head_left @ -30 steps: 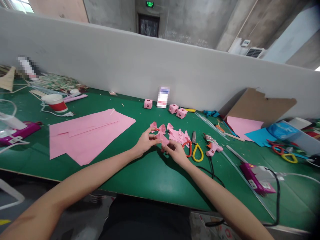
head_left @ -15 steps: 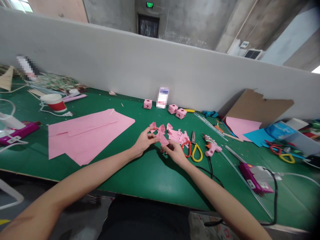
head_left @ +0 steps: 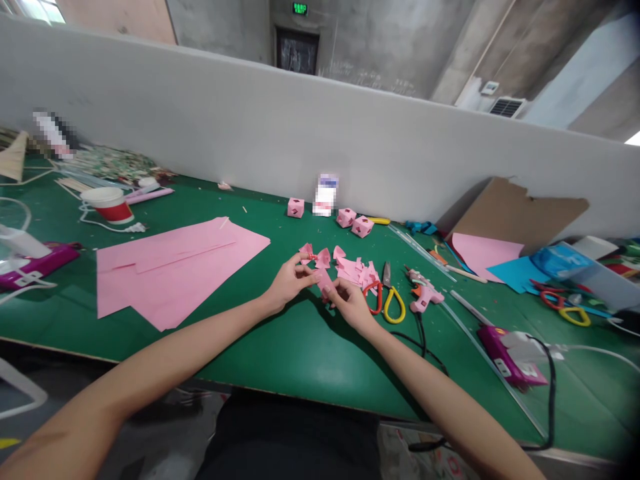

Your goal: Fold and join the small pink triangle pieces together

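Observation:
A small folded piece of pink paper [head_left: 324,280] is pinched between both hands just above the green table. My left hand [head_left: 290,283] grips its left edge with thumb and fingers. On its right side, my right hand [head_left: 350,300] closes thumb and fingertips on the same piece. Several small folded pink pieces [head_left: 323,258] lie just beyond the fingers. Flat pink paper strips [head_left: 353,272] are heaped beside them. Scissors [head_left: 394,303] with a red and a yellow handle rest right of my right hand.
Pink cut-out cubes [head_left: 295,208] stand near the grey partition [head_left: 240,127]. Large pink sheets [head_left: 175,280] cover the left of the green table [head_left: 280,360]. A glue gun [head_left: 425,295], a purple power strip [head_left: 507,357] and cables are at right; a paper cup [head_left: 107,203] stands at left.
The pink piece between my hands has changed from a pointed, triangular outline to a flatter, more rectangular one. Both hands have stayed in nearly the same place.

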The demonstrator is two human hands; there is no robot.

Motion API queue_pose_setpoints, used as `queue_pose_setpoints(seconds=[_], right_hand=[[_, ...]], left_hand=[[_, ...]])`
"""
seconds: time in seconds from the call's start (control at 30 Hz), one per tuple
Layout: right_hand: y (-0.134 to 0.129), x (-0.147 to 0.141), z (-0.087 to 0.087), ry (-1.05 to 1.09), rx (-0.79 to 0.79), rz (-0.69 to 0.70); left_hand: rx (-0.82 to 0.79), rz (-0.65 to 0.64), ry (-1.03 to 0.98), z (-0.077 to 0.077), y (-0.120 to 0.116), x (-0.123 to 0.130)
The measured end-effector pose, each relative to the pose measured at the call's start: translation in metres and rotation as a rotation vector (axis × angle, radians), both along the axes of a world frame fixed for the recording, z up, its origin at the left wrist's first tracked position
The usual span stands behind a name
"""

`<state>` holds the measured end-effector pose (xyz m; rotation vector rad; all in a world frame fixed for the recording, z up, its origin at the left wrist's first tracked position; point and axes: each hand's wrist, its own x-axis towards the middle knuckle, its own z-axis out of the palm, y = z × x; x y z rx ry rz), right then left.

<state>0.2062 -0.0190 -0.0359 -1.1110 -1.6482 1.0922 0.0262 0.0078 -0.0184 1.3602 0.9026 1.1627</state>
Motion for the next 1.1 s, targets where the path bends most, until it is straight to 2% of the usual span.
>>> queue_pose_setpoints(seconds=[0.2,0.5,0.67,0.77,0.97,1.1], right_hand=[[-0.001,0.000,0.003,0.032,0.037,-0.010],[-0.001,-0.001,0.002,0.023,0.060,0.011],[-0.002,-0.001,0.006,0.023,0.109,-0.073],[-0.002,0.000,0.006,0.042,0.096,-0.077],[-0.002,-0.001,0.005,0.040,0.109,-0.113],[-0.002,-0.001,0.006,0.034,0.098,-0.124]], left_hand=[[0.038,-0.004,0.099,0.002,-0.004,0.002],[0.066,0.003,0.072,0.000,-0.001,0.000],[0.033,-0.086,0.094,0.004,-0.007,0.002],[-0.002,-0.124,0.121,0.005,-0.011,0.004],[-0.052,-0.186,0.091,-0.004,-0.007,0.006],[-0.046,-0.153,0.087,-0.007,-0.005,0.006]])
